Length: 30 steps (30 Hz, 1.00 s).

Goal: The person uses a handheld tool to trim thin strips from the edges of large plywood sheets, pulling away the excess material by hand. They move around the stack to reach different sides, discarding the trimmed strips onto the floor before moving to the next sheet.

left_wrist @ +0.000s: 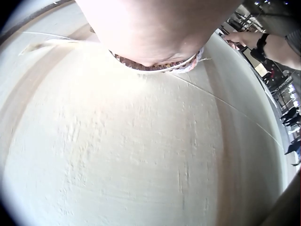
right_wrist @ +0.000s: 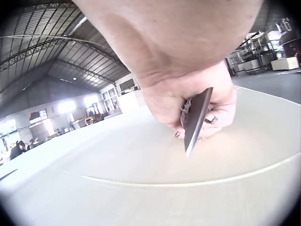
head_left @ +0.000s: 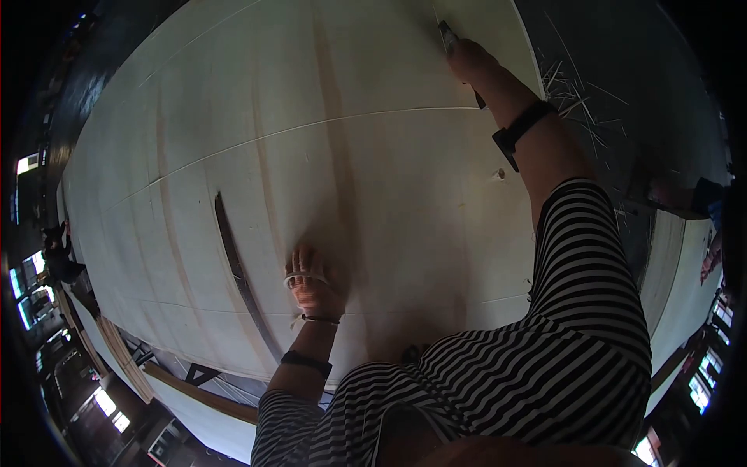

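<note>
A large pale sheet of wood veneer (head_left: 412, 202), streaked with brown, spreads under both hands. My left hand (head_left: 313, 284) rests on it near my body, fingers extended forward, with a pale band across them. Reaching out to the far right of the sheet, my right hand (head_left: 472, 64) grips a knife (head_left: 446, 33). Its dark tip points away from me, and the other end sticks out behind the palm. In the right wrist view the knife (right_wrist: 197, 123) shows as a flat dark piece with a bright slanted edge, the fingers curled round it.
A long dark strip (head_left: 233, 261) runs along the sheet left of my left hand. Thin pale lines cross the surface, and a knot (head_left: 499, 174) lies at right. Loose slivers (head_left: 576, 105) litter the floor past the right edge. Another person (head_left: 58, 253) is at the far left.
</note>
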Tool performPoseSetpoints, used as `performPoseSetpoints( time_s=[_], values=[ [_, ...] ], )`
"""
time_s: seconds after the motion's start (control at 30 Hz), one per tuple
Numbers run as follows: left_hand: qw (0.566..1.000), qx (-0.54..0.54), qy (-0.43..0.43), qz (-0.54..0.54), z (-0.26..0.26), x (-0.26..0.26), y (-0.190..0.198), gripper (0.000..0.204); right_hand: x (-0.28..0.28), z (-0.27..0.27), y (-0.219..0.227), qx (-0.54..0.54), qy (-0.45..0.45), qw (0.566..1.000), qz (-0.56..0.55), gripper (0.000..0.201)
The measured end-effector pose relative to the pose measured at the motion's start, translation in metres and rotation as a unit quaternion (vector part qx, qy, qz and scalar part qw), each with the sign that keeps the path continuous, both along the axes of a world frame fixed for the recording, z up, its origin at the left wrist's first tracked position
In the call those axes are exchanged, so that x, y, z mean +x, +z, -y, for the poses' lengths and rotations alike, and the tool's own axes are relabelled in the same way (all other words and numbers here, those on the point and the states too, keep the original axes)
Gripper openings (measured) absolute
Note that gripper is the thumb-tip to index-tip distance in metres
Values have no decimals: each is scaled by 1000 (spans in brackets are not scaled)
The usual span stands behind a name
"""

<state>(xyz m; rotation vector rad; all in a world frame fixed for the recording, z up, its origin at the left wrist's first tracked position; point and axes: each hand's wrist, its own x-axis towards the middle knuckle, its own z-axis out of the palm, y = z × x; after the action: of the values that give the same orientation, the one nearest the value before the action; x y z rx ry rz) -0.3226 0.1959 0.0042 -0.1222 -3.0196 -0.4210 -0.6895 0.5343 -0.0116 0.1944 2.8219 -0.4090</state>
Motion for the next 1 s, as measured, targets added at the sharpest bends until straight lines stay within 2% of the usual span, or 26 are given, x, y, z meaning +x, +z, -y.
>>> performPoseSetpoints(
  time_s=[0.1, 0.13, 0.2, 0.27, 0.3, 0.37, 0.5, 0.53, 0.57, 0.6, 0.67, 0.73, 0.77, 0.8, 0.83, 0.87, 0.93, 0.97, 1.0],
  values=[
    [1000, 6, 6, 24, -1, 0, 1, 35, 25, 0, 10, -7, -1, 1000, -25, 30],
    [1000, 4, 8, 9, -2, 0, 0, 36, 34, 0, 14, 39, 64, 997, -5, 30],
    [1000, 3, 10, -8, -1, 2, 2, 37, 43, -2, 11, 86, 129, 988, 12, 30],
    [1000, 2, -1, 8, 0, 2, 4, 37, 56, -2, 9, 69, 75, 994, -30, 30],
    [1000, 3, -2, 6, 0, 3, 4, 37, 63, -2, 13, 70, 74, 994, -32, 30],
    [1000, 5, 3, -12, 0, 5, 0, 38, 80, -1, 20, 26, 3, 1000, 0, 29],
    [1000, 4, -4, -26, 3, 4, -4, 39, 81, -11, 8, 7, 12, 1000, -7, 29],
    [1000, 3, -7, -29, 3, 5, -4, 39, 76, -15, 4, -118, -45, 990, 60, 30],
    [999, 1, -9, -32, 2, 6, -4, 40, 75, -15, 6, -240, -100, 957, 126, 31],
    [999, 0, -7, -32, 1, 7, -3, 40, 76, -15, 8, -241, -98, 957, 126, 31],
    [1000, 18, -8, -11, 1, 5, 0, 40, 77, -10, 16, -454, -20, 871, 187, 33],
    [1000, 3, -9, -21, 0, 7, -2, 41, 83, 39, 38, -386, 50, 921, 35, 31],
    [999, -7, -8, -37, -1, 5, -3, 41, 76, 52, 35, -388, 49, 920, 33, 31],
    [999, -10, -9, -38, -1, 4, -3, 41, 68, 63, 30, -278, 90, 939, -182, 25],
    [999, -8, -12, -35, -1, 5, -2, 41, 60, 71, 25, -150, 125, 901, -387, 19],
    [999, -6, -15, -33, 0, 4, -2, 41, 54, 78, 22, -152, 125, 900, -388, 19],
    [999, 3, -12, -38, 0, 3, -4, 42, 46, 87, 14, -87, 201, 926, -309, 19],
    [999, 13, -10, -43, -1, 2, -4, 42, 39, 87, 6, -88, 202, 925, -308, 19],
    [999, 11, -7, -41, -2, 1, -3, 42, 30, 86, -1, -68, 241, 917, -310, 18]
  ],
)
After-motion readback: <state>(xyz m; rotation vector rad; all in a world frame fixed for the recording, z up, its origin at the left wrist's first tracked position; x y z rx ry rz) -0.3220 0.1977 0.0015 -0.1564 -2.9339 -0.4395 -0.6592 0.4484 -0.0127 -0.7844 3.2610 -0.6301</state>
